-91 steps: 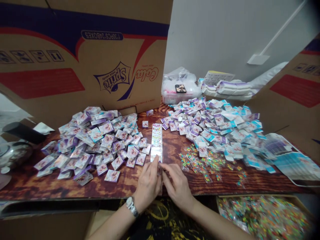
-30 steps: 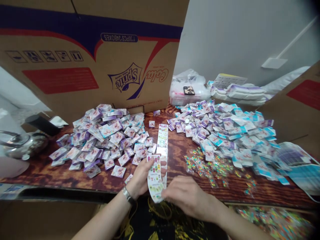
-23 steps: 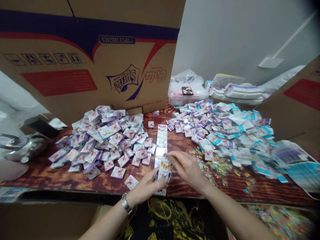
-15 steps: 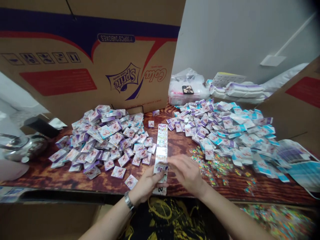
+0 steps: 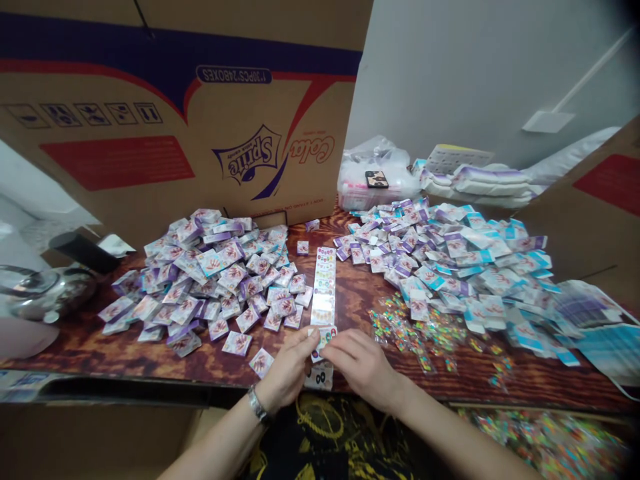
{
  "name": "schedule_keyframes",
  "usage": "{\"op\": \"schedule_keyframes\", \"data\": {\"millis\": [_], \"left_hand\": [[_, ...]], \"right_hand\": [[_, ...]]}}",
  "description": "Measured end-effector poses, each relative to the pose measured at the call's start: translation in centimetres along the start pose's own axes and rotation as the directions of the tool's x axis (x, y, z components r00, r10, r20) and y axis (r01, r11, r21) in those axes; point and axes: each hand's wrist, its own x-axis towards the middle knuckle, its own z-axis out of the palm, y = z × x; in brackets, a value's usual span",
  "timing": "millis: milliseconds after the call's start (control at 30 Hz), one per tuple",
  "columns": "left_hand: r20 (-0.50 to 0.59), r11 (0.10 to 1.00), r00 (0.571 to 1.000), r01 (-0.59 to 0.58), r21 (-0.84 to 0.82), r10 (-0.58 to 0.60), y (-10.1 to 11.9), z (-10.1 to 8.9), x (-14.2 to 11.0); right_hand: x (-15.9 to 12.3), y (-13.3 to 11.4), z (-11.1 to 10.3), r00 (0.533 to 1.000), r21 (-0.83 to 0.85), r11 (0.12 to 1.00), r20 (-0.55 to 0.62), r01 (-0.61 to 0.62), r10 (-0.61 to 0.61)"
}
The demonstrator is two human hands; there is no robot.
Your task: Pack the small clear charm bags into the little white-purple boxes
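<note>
A long white strip of small colourful stickers [image 5: 325,283] lies on the dark wood-patterned table, running away from me. Over its near part, a short sticker sheet [image 5: 325,339] is held up between both hands. My left hand [image 5: 295,357], with a metal watch on its wrist, is closed on the sheet's left side, thumb on top. The fingers of my right hand [image 5: 363,363] pinch its right, near edge. Below the hands, the strip's near end [image 5: 319,378] shows dark round marks. A loose little printed box [image 5: 261,363] lies left of my left hand.
Little printed boxes are heaped on the left [image 5: 200,287]. Flatter cartons are piled on the right [image 5: 465,260], with small candy packets [image 5: 415,333] before them. A large cardboard box [image 5: 175,133] stands behind. A metal kettle [image 5: 60,290] is at far left.
My right hand has come down and towards me, its fingers now on the sheet's near edge. The short sticker sheet now shows more plainly between both hands.
</note>
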Motion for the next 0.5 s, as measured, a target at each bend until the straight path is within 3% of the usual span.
{"op": "schedule_keyframes", "data": {"millis": [100,167,367,433,500], "left_hand": [[0.006,0.962,0.996,-0.09,0.257,0.092,-0.3,0.0,-0.1],[0.041,0.907,0.989,-0.145,0.395,0.14,-0.3,-0.1,-0.6],[0.093,0.756,0.979,-0.2,0.623,0.183,-0.7,-1.7,-3.5],[0.123,0.564,0.958,-0.255,0.785,0.261,-1.0,-3.5,-4.6],[0.246,0.18,0.914,-0.314,0.932,0.323,-1.3,-5.8,-5.1]], "right_hand": [[0.5,0.0,-0.3,0.964,0.22,0.939,0.033,-0.264,0.263],[0.5,0.0,-0.2,0.941,0.241,0.911,0.031,-0.334,0.337],[-0.5,0.4,1.3,0.96,0.289,0.915,0.076,-0.281,0.27],[-0.8,0.6,1.7,0.957,0.314,0.904,0.096,-0.289,0.273],[-0.8,0.8,2.0,0.954,0.324,0.897,0.107,-0.3,0.28]]}}
